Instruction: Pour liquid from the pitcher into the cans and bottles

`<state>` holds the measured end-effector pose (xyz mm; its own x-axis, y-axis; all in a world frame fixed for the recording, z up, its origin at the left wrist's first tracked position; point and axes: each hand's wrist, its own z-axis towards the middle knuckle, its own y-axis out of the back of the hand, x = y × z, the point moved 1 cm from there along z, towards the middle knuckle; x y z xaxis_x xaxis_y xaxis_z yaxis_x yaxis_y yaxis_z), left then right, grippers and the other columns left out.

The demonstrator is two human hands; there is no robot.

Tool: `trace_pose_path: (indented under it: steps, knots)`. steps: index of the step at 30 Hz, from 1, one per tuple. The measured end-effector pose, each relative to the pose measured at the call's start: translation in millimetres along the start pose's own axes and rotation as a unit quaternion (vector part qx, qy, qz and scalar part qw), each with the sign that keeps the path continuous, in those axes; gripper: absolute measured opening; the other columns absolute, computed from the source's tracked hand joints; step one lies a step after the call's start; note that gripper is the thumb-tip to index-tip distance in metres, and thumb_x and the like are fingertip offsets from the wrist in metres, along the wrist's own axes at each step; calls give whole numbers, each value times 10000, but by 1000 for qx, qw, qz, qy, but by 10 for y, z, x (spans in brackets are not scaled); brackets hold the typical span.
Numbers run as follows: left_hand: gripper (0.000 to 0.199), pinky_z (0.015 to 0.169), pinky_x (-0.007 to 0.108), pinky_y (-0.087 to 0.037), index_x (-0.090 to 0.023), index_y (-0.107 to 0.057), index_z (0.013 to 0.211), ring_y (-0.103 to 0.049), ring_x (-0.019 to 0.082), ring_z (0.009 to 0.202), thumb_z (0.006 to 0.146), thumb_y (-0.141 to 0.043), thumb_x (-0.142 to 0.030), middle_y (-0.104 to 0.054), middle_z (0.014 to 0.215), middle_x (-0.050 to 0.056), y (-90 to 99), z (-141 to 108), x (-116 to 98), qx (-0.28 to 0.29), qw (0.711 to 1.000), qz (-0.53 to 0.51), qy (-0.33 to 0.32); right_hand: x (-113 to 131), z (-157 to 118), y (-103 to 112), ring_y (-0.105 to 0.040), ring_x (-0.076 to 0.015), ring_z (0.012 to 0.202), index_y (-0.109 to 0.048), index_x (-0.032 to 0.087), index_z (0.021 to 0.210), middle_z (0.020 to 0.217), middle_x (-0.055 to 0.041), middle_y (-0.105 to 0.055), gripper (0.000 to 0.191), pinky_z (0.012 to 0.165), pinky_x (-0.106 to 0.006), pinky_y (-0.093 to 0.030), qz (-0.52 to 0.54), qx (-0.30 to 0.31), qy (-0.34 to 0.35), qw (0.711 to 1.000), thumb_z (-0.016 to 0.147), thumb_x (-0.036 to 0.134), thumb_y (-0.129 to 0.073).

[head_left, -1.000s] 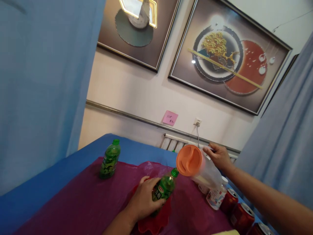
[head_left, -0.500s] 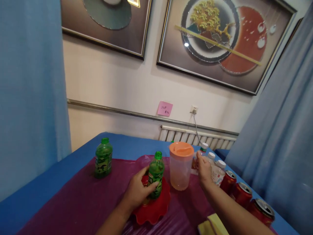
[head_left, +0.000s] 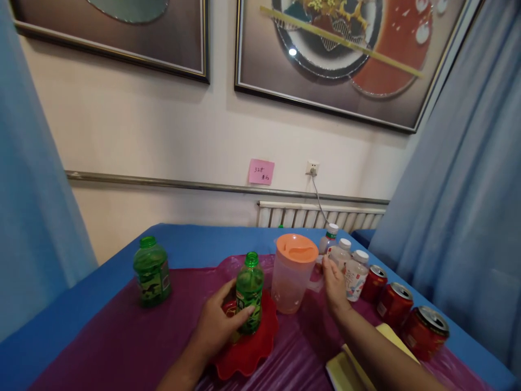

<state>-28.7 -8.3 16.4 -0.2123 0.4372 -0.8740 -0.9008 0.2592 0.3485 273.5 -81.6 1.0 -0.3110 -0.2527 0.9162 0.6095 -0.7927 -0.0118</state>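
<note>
My left hand (head_left: 222, 315) is wrapped round a green plastic bottle (head_left: 251, 293), which stands upright without a cap over a red scalloped plate (head_left: 244, 358). Just to its right stands a clear plastic pitcher (head_left: 291, 285) with an orange lid (head_left: 297, 248). Beside the pitcher's handle is my right hand (head_left: 336, 285), its fingers stretched out and apparently off the handle. Another uncapped green bottle (head_left: 152, 274) stands farther left on the purple sheet.
White-capped bottles (head_left: 356, 277) and red cans (head_left: 394, 304) line the table's right side. A folded yellow cloth (head_left: 345, 369) lies under my right forearm. The purple plastic sheet (head_left: 122, 336) covers part of the blue tabletop (head_left: 187, 244). Behind are a radiator (head_left: 293, 215) and wall.
My right hand's fingers have loosened from the pitcher's handle and straightened. The left hand keeps its hold on the green bottle. The camera view has shifted slightly.
</note>
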Motion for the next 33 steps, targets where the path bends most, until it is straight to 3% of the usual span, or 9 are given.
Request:
trace_pose_path:
  steps: [4,7,10,13,17,20,24,27,33]
  knots:
    - [661,997,459,-569,-163,-659,1253,-716,327,1101,653,-788,-407,-741,1227,120,-2,4,60,-6,999,42,-25,288,-312,105,-511,-284,1234,-573,210,1139,1274,-127,-565,338,1023,-467,-426,-68,-105,158,979,913,462,-584]
    - [681,986,453,-577,-192,-653,1277,-721,332,1089,661,-801,-443,-743,1227,110,-13,9,134,8,997,50,-55,490,-726,-3,-450,-291,1358,-523,234,1311,1427,-133,-498,416,1087,-492,-407,-67,45,229,970,916,329,-611]
    - [718,946,415,-602,-237,-610,1338,-727,321,1082,684,-810,-457,-741,1236,90,-23,12,179,46,995,34,-82,582,-1066,-249,-432,-307,1400,-392,257,1483,1510,-129,-459,730,1133,-497,-397,-61,185,226,955,829,275,-713]
    - [736,915,379,-616,-263,-608,1339,-733,320,1070,666,-828,-467,-743,1236,77,-18,17,198,62,993,9,-104,626,-1175,-479,-469,-321,1372,-344,235,1528,1492,-134,-493,879,1141,-506,-397,-45,244,166,954,758,258,-769]
    - [722,884,359,-628,-275,-632,1315,-747,323,1033,651,-843,-461,-745,1234,77,-15,29,223,61,992,5,-108,719,-1083,-605,-564,-299,1261,-445,216,1468,1370,-120,-596,825,1084,-473,-452,-26,259,89,962,717,227,-787]
    - [734,893,384,-626,-274,-634,1315,-739,340,1050,638,-856,-450,-733,1257,89,-36,24,213,90,992,-18,-88,787,-1015,-578,-644,-270,1081,-630,222,1232,1175,-70,-678,619,967,-412,-528,-14,253,79,964,648,254,-833]
    - [751,927,421,-611,-289,-619,1333,-689,365,1152,640,-862,-448,-703,1312,95,-65,-18,104,129,985,-93,-69,850,-1001,-325,-680,-237,954,-634,207,1101,1056,-47,-713,535,857,-346,-566,57,235,43,969,630,330,-855]
    - [652,969,418,-591,-303,-631,1302,-657,350,1210,703,-819,-480,-705,1309,85,-55,-42,36,75,990,-114,-43,860,-913,98,-701,-246,999,-583,207,1201,1106,-69,-737,548,890,-365,-564,95,173,-16,980,729,374,-805]
    - [567,892,394,-631,-277,-667,1226,-745,317,1031,734,-776,-537,-782,1123,84,-28,55,257,37,997,-57,-34,583,-337,1096,-716,-302,918,-603,186,1048,997,-110,-758,529,803,-405,-570,-104,-17,-29,994,687,522,-795]
